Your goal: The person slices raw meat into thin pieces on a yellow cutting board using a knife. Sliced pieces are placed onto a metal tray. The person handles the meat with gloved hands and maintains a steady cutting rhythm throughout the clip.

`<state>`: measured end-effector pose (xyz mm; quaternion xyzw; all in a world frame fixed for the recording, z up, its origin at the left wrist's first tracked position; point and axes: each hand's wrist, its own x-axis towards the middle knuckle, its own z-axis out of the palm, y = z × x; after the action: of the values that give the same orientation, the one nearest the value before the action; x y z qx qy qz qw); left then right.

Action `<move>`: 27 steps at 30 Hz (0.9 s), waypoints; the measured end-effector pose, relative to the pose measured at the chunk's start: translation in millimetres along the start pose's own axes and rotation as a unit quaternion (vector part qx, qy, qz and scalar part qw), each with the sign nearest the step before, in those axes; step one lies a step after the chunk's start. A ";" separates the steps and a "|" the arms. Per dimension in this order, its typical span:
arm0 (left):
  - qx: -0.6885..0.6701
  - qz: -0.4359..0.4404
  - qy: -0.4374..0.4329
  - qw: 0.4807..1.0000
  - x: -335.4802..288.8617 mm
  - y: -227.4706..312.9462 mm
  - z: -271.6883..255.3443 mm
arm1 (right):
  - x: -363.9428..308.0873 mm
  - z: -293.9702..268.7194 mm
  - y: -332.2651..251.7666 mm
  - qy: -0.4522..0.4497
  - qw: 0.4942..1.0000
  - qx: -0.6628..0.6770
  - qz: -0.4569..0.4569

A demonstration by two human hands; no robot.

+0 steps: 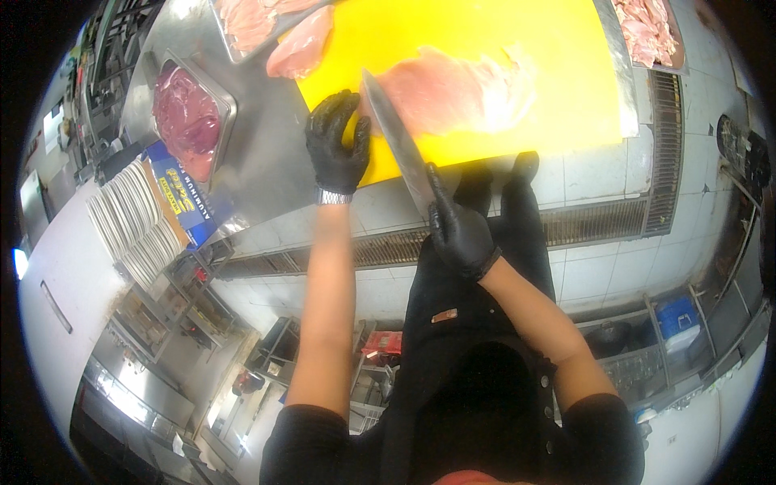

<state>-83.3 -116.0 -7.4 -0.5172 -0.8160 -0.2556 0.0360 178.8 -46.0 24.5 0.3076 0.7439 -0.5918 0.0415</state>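
Chicken breast (453, 93), raw and pale pink, lies flat on the yellow cutting board (566, 73) at about 12 o'clock on the steel desk (267, 162). Left hand (338, 145), black-gloved, rests at the board's edge, its grip spread, fingertips near the meat's left end. Right hand (459, 230), also gloved, has its grip pressed together around the handle of a big knife (398, 141), whose blade lies against the breast's left end. Another breast (301, 47) sits at 11 o'clock, and a tray of dark red meat (187, 117) at 10.
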 end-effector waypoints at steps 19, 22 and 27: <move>-0.050 0.101 -0.255 0.960 -1.9 -35.1 -24.5 | 13.9 15.6 -7.3 0.015 1.000 0.009 0.025; -0.057 0.101 -0.262 0.958 -3.7 -37.6 -24.1 | 12.4 16.6 -9.0 0.027 1.000 0.000 0.011; -0.064 0.109 -0.259 0.958 -4.4 -39.5 -22.7 | 6.0 18.4 -6.6 0.022 1.000 0.008 0.011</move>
<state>-120.0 -143.1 -4.1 -0.6524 -0.7182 -0.1593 -0.1823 165.0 -61.0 22.1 0.3290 0.7365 -0.5904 0.0286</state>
